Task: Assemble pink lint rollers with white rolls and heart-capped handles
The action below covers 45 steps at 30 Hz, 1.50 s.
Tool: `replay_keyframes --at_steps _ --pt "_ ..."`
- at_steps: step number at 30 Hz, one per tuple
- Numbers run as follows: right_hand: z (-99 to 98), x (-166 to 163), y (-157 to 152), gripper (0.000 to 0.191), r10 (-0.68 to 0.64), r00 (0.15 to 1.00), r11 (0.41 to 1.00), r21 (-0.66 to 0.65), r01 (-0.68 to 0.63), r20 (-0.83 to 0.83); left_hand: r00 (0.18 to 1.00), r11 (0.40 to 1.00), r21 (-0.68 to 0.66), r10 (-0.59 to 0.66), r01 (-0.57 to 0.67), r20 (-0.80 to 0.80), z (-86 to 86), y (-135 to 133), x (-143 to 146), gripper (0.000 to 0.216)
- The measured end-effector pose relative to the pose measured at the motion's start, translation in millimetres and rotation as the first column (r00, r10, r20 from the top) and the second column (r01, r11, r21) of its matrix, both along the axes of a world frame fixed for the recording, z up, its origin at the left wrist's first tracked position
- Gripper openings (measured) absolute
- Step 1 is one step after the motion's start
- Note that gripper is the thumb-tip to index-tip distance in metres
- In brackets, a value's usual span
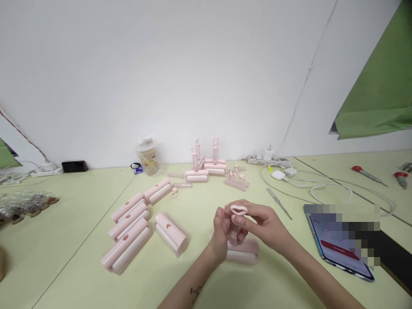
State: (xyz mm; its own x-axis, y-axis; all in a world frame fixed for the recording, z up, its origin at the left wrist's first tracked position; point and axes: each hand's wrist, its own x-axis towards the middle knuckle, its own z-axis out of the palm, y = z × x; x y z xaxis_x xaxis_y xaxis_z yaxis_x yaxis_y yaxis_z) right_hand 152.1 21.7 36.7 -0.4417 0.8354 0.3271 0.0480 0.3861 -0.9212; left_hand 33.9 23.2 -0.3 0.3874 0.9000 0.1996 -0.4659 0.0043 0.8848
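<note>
My left hand is closed around a clear pink handle tube. The fingers of my right hand pinch a pale pink heart-shaped loop cap at the tube's upper end. Whether the cap is seated in the tube is hidden by my fingers. Beneath both hands a pink roller head lies on the table, partly covered by them. To the left is another pink roller head with a moon-shaped mark. Several more roller heads lie farther left.
Roller heads with upright handles stand by the wall, near loose tubes and heart caps. On the right lie a slim metal tool, white cables and a phone. A bagged cup stands at the back.
</note>
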Motion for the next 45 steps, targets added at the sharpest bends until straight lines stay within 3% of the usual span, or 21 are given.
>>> replay_keyframes --at_steps 7,15,18,27,35,41,43,45 --pt "0.0 -6 -6 0.026 -0.048 0.998 0.999 0.009 0.048 -0.03 1.0 1.0 0.027 0.004 -0.005 0.027 -3.5 -1 0 0.068" --pt "-2.9 -8 -6 0.027 -0.154 0.988 0.962 0.223 0.156 -0.027 0.942 0.95 -0.023 0.305 -0.311 -0.139 9.3 -8 16 0.039" --pt "-3.2 -9 -6 0.026 -0.146 0.989 0.956 0.253 0.146 -0.02 0.929 0.932 -0.069 0.344 -0.355 -0.138 9.2 -8 20 0.027" --pt "-0.3 -10 -9 0.025 -0.097 0.995 0.983 0.155 0.099 -0.017 0.936 0.93 -0.105 0.345 -0.351 -0.074 5.1 -7 22 0.023" --pt "-9.3 -13 -10 0.026 -0.17 0.985 0.977 0.121 0.174 -0.037 0.941 0.937 -0.097 0.329 -0.335 -0.075 3.9 -7 22 0.035" --pt "-15.0 -6 -14 0.035 -0.108 0.994 0.99 0.092 0.106 0.018 0.97 0.97 -0.04 0.237 -0.239 -0.052 0.4 -5 13 0.054" --pt "-20.5 1 -16 0.05 -0.171 0.978 0.984 0.08 0.162 0.122 0.984 0.985 -0.003 0.173 -0.174 -0.042 1.1 -3 8 0.057" --pt "-29.5 8 -20 0.08 -0.239 0.925 0.971 0.056 0.232 0.297 0.992 0.99 0.072 0.124 -0.122 -0.024 2.3 -2 2 0.053"
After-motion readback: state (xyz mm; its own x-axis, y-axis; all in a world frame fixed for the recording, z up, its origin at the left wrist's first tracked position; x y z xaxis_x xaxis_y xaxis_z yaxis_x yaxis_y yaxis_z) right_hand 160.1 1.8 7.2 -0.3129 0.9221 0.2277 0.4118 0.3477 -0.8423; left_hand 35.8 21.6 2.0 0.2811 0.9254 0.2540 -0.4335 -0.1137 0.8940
